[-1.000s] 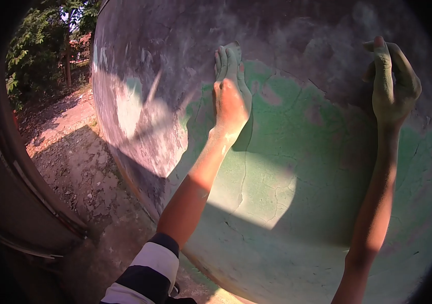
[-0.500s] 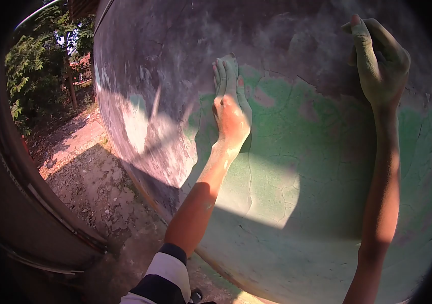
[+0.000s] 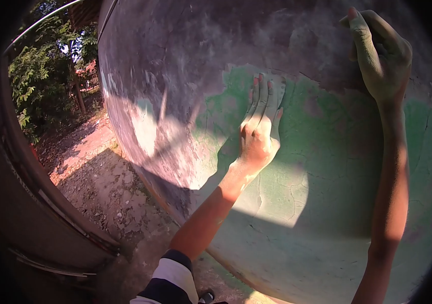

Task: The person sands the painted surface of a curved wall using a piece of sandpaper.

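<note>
My left hand [image 3: 257, 134] lies against the painted wall [image 3: 335, 152], its dusty fingers stretched upward and close together. Under and beside the fingertips shows the edge of a thin, pale, dust-coated sheet that looks like sandpaper [image 3: 280, 87]; most of it is covered by the fingers. At the upper right, my right hand [image 3: 384, 58] is raised in front of the dark part of the wall, also coated in pale dust. Its thumb points up and the fingers curl inward. Whether it touches the wall or holds anything is hidden.
Dark patches with flaking edges border the green paint. At left are rubble-strewn ground [image 3: 107, 190], trees [image 3: 38, 81] and a dark curved structure [image 3: 49, 213] with a rim. My foot [image 3: 207, 296] shows at the bottom.
My left hand has slid right and slightly down across the green paint with the sheet under its fingers. My right hand keeps nearly the same pose. The view has shifted slightly.
</note>
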Available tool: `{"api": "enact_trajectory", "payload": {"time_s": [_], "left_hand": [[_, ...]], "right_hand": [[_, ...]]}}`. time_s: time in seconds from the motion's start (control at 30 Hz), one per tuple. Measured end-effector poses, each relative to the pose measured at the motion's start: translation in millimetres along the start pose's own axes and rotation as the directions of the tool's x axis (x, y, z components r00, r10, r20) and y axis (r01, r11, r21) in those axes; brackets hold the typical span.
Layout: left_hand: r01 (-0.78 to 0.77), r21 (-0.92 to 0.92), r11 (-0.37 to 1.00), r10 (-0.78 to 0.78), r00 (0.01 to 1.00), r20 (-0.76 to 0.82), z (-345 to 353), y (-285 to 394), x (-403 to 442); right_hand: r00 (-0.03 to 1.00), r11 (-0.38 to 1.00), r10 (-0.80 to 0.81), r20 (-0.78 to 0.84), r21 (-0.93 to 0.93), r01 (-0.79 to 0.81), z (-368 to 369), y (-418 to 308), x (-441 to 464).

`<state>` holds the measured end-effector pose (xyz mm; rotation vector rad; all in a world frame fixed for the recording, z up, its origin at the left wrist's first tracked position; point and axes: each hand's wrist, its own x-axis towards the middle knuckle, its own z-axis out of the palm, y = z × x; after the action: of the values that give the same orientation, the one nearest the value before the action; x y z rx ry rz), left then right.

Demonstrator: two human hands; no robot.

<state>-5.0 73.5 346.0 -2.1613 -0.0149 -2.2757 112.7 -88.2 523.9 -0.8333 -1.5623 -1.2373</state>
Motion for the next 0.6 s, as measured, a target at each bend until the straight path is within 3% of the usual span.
{"api": "enact_trajectory", "payload": {"time_s": [0.07,0.13,0.2,0.33,0.43,0.5,0.6], "left_hand": [[-0.057,0.022,0.998,0.056,0.997,0.060,-7.6,-1.4,0.8],[0.002,0.059,0.998,0.002,0.997,-0.071,-10.5,-33.3,7.5],[0.157,0.030,0.987,-0.150,0.974,-0.170,-20.5,-65.7,14.3],[0.194,0.032,0.980,-0.185,0.965,-0.184,-12.4,-58.5,-2.8],[0.003,0.033,0.999,-0.001,0.999,-0.046,-5.4,-12.2,-22.3],[-0.027,0.060,0.998,0.027,1.000,0.003,-9.8,-22.4,-26.8],[0.101,0.128,0.987,-0.084,0.987,-0.136,-25.1,-75.2,-13.8]], "right_hand": [[1.000,1.000,-0.013,-0.006,0.004,0.013,-1.7,2.0,-2.4],[0.999,0.999,-0.032,-0.002,0.005,0.032,-0.2,0.6,-3.0],[0.996,0.998,-0.049,-0.080,0.026,0.051,1.8,-2.0,-1.8],[0.999,1.000,-0.013,-0.035,0.001,0.013,-1.3,-5.5,-0.3],[0.999,0.999,0.039,-0.007,0.021,-0.038,1.6,-14.6,0.1],[0.969,0.972,-0.214,-0.124,-0.127,0.198,3.3,-31.2,4.4],[0.954,0.970,-0.243,-0.177,-0.065,0.235,7.1,-30.1,3.2]]}}
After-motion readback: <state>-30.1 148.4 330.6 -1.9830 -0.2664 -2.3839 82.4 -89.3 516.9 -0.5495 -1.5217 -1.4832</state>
